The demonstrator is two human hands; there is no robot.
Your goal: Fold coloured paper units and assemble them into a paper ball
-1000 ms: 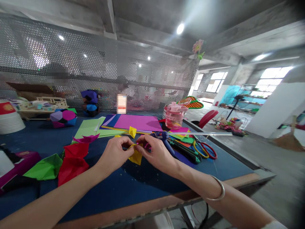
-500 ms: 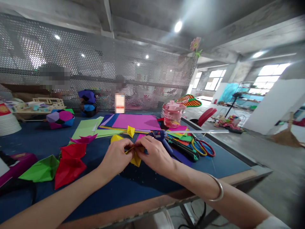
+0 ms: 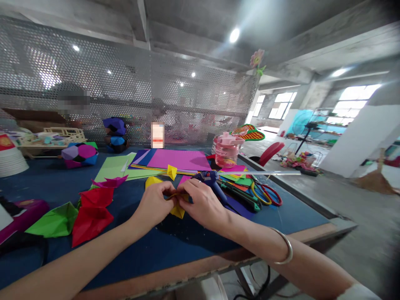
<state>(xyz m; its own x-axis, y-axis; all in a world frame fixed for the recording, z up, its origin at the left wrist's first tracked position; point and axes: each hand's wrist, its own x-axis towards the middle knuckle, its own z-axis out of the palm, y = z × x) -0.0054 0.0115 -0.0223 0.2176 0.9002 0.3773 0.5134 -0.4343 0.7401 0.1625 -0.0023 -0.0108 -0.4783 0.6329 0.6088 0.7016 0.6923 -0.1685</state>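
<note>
Beyond the blue surface point(image 3: 131, 262) before me rises a grey perforated screen point(image 3: 125, 83), a pink artificial flower point(image 3: 257, 58) at its upper right corner. Stacked paper cups point(image 3: 12, 161) stand to my far left; a pink-lidded jar point(image 3: 227, 153), a red chair back point(image 3: 271, 153), a fan point(image 3: 310, 126) and a broom point(image 3: 375, 180) appear to my right.
</note>
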